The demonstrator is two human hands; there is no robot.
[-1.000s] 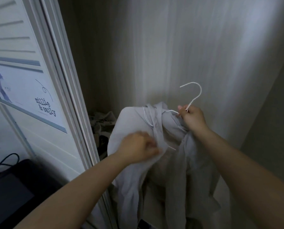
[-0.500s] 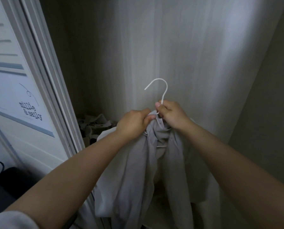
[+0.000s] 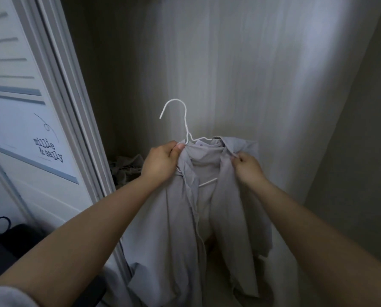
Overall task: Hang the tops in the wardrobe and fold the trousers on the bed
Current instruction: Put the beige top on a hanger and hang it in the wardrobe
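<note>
A light grey shirt (image 3: 176, 222) hangs open-fronted on a white wire hanger (image 3: 186, 127), held up inside the open wardrobe. My left hand (image 3: 160, 162) grips the shirt's left shoulder and the hanger just below its neck. My right hand (image 3: 248, 167) pinches the right collar edge of the shirt. The hook points up and to the left, touching nothing. The hanger's lower bar shows between the shirt's front panels. No rail is in view.
The white wardrobe door frame (image 3: 74, 120) runs down the left, beside a panel with a printed label (image 3: 48, 149). A pile of crumpled clothes (image 3: 127, 169) lies low in the wardrobe's left corner. The pale back wall (image 3: 240, 74) stands behind the shirt. A dark object with cables (image 3: 1, 238) sits bottom left.
My right hand has left the hanger's neck and moved right to the collar. My left hand has taken over at the neck, and the shirt now spreads wider on the hanger.
</note>
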